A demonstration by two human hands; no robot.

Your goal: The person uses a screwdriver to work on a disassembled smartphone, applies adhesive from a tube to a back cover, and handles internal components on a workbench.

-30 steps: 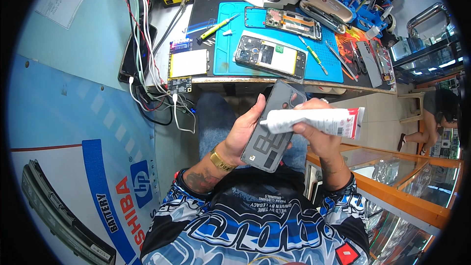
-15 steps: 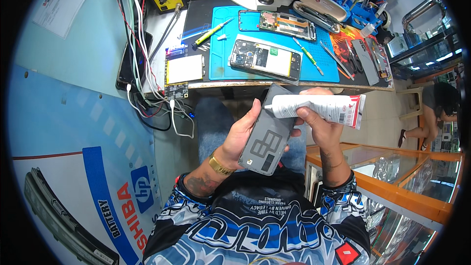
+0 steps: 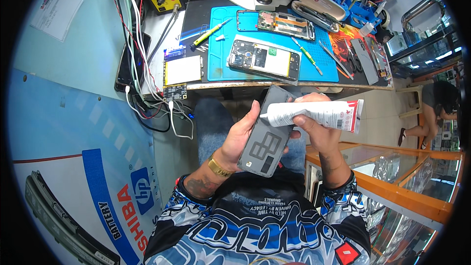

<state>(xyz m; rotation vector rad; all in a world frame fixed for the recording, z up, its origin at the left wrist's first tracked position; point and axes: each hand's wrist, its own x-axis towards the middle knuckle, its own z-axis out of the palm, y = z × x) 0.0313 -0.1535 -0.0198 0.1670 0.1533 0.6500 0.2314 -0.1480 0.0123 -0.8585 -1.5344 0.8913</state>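
My left hand (image 3: pixel 240 140) is closed round a grey phone back cover (image 3: pixel 265 149), its inner face turned up and tilted in front of my chest. My right hand (image 3: pixel 319 130) grips a white glue tube (image 3: pixel 309 113) with a red and white crimped end. The tube lies nearly level across the upper part of the cover, its thin nozzle pointing left near the cover's left edge. Whether the nozzle tip touches the cover, I cannot tell. An opened phone (image 3: pixel 265 60) with its battery and board exposed rests on the blue work mat (image 3: pixel 218 68) beyond my hands.
On the mat are a phone frame (image 3: pixel 287 24), a yellow-green pen-shaped tool (image 3: pixel 210 34) and a green-handled pry tool (image 3: pixel 307 56). Scissors (image 3: pixel 354 61) lie to the right. Cables (image 3: pixel 140 44) hang at the left, and a glass display case (image 3: pixel 392 172) stands right. A person (image 3: pixel 434 103) is farther off.
The glue tube has shifted slightly down and left over the cover, with my right hand moving along. My left hand still holds the cover in about the same place.
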